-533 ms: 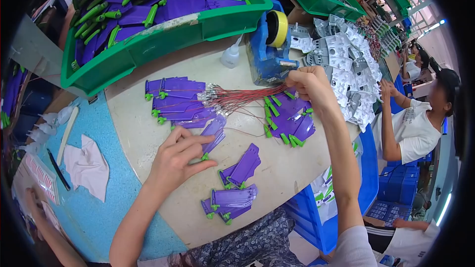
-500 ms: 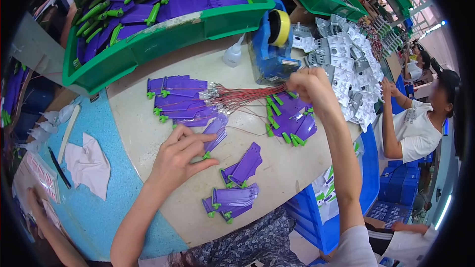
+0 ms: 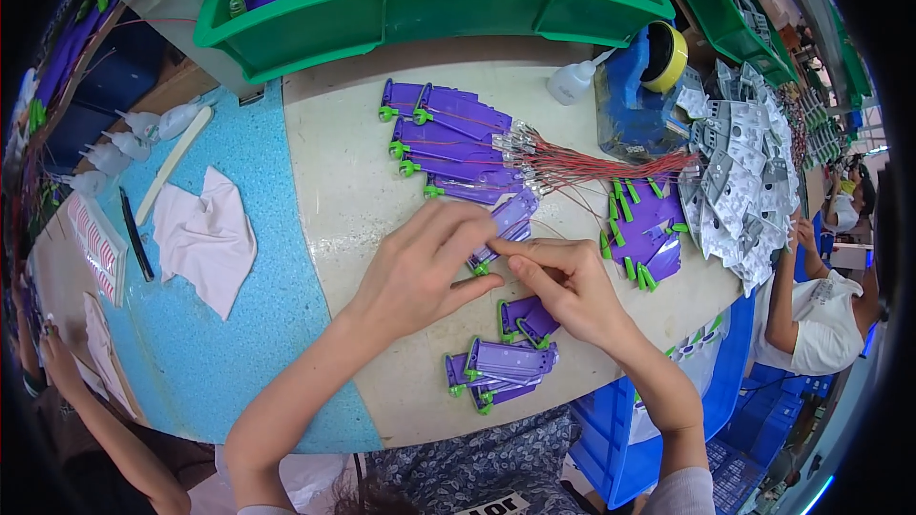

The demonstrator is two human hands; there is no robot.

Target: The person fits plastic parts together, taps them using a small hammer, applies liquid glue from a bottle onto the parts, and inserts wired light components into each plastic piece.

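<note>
**Both hands meet on one purple piece**

While the left hand (image 3: 420, 272) pinches the purple plastic piece (image 3: 506, 224) near the worktop (image 3: 334, 191) middle, the right hand (image 3: 568, 286) pinches its near end; the long axis runs toward the far-right corner.

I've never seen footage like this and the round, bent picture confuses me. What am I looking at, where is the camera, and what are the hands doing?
There is no machine here: a person works with two bare hands. The camera sits on that person's head and looks down through a very wide lens, so straight edges bend.

The left hand and right hand meet over one purple plastic piece with green clips, fingers pinching it; the exact grip is hard to tell.

On the pale table lie more stacked purple pieces, a bundle of thin red wires, a blue tape dispenser and a small squeeze bottle. A green bin stands behind, a white cloth to the left. Another person sits at right.
</note>
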